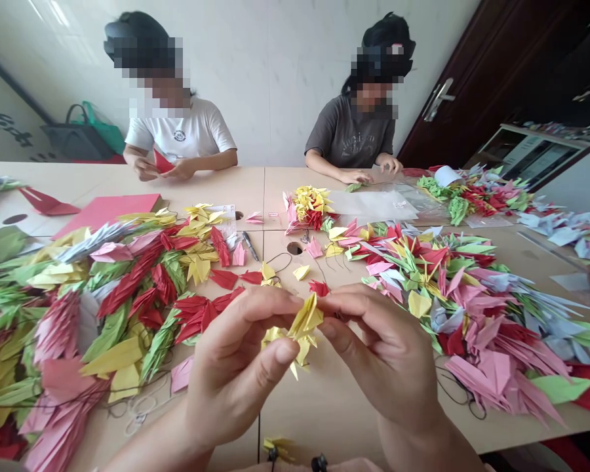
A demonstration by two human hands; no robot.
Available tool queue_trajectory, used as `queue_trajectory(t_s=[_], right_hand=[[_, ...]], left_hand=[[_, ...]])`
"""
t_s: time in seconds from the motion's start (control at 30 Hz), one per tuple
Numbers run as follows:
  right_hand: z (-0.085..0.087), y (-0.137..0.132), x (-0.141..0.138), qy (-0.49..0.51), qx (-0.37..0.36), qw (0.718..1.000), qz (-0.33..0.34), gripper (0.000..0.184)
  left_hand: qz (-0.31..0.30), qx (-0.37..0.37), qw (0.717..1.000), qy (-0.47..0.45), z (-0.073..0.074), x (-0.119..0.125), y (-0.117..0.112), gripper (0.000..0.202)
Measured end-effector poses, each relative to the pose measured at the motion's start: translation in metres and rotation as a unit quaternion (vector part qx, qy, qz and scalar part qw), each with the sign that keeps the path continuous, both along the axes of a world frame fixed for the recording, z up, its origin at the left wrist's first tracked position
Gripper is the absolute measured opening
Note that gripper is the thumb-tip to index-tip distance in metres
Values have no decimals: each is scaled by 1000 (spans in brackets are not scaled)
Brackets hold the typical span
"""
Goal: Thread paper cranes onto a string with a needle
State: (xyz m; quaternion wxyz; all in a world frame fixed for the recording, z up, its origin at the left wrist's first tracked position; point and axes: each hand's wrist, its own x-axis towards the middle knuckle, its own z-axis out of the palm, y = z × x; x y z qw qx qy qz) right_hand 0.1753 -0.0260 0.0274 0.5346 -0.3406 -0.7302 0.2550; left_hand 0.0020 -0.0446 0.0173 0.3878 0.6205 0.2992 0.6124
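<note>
Fingers of both hands are bent inward and pinching. Left hand (236, 357): thumb and forefinger grip the yellow folded piece (307, 318) from its 9 o'clock side, thumb tip nearest the wearer. Right hand (391, 351): thumb and forefinger close on its 3 o'clock edge; exact contact of the remaining fingers is hidden.

Piece position: raised above the table (319, 406), between the two hands, point tilted up toward 12. More yellow folds hang just beneath; whether they are joined to it cannot be told.

Handling estimate: folded paper, so very light; crisp along the creases, soft across single layers. Likely little slip on dry skin, but thin tips should crumple or tear easily. Best hold judged to be the thick, layered body, lightly, with the free points left alone.

Outward, clock centred on the piece: small loose yellow piece (301, 272) near 12, yellow-and-red bundle (312, 206) beyond it. Pen (250, 246) at 11. Left heap of folded paper (142, 288) about 9 to 10; right heap (482, 314) about 2 to 4. Pale cord (136, 418) at 8. Co-worker in white (179, 134) at 11 holds red paper (162, 161); co-worker in grey (356, 134) sits near 1.
</note>
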Motion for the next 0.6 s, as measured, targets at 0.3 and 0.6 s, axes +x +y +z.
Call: queue_trajectory(t_s=[0.3,0.6], right_hand=[[3,-1,-1,-15,-1,1000,18,11],[-3,2,-1,74,-35,995,54,16]], left_hand=[[-10,-23,999,24,0,1,2,31],[-97,-106,984,-104,-2,3,2,12]])
